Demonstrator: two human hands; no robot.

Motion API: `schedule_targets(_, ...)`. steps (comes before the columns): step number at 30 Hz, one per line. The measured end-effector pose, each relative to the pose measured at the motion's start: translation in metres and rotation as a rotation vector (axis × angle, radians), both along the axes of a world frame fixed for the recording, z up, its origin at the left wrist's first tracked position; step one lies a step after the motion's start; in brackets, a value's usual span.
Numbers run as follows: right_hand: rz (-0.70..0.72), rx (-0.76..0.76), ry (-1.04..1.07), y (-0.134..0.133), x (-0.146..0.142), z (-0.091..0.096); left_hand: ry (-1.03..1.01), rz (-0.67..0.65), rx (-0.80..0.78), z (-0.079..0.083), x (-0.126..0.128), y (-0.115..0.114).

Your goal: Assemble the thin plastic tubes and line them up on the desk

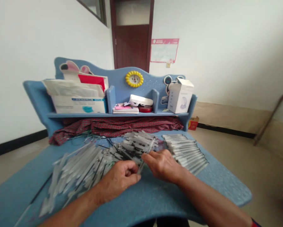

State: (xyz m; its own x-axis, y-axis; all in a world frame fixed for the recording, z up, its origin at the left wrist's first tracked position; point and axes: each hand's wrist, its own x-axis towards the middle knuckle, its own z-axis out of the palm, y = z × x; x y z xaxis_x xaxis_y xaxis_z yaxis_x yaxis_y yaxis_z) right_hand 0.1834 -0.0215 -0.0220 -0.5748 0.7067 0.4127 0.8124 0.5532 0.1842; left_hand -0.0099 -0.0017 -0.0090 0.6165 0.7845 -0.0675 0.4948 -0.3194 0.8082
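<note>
Both my hands meet at the middle of a blue desk (155, 195). My left hand (119, 181) is curled closed, pinching the lower end of a thin clear pen tube (147, 154). My right hand (163, 165) is closed too, its fingers pressed on the same tube just beside the left. A loose heap of clear tubes and thin black refills (89, 167) spreads to the left of my hands. A neat row of finished-looking tubes (186, 151) lies to the right, close to my right wrist.
A red plaid cloth (117, 126) lies along the desk's back under a blue shelf (117, 115) holding a mask box (78, 104), papers, a red tin and a white carton (181, 96). A brown door (132, 44) stands behind; a wooden stick (270, 119) leans at right.
</note>
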Motion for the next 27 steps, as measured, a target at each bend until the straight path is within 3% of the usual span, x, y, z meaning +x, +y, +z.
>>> schedule_targets(7, -0.313, -0.097, -0.105, -0.002, 0.033, 0.032, 0.018, -0.004, 0.159, 0.009, -0.004, 0.001)
schedule_targets(12, -0.610, -0.225, -0.133, -0.027, 0.076, 0.049, 0.066, -0.025, 0.308, 0.009, -0.005, 0.006)
schedule_targets(15, -0.714, -0.346, -0.155, -0.051, 0.098, 0.041, 0.084, -0.045, 0.363, 0.007, -0.006, 0.008)
schedule_targets(20, -0.735, -0.444, -0.158, -0.085, 0.121, 0.011, 0.097, -0.047, 0.419, 0.008, -0.008, 0.009)
schedule_targets(27, -0.689, -0.424, -0.135, -0.093, 0.125, -0.008, 0.084, 0.001, 0.525, 0.013, -0.012, 0.015)
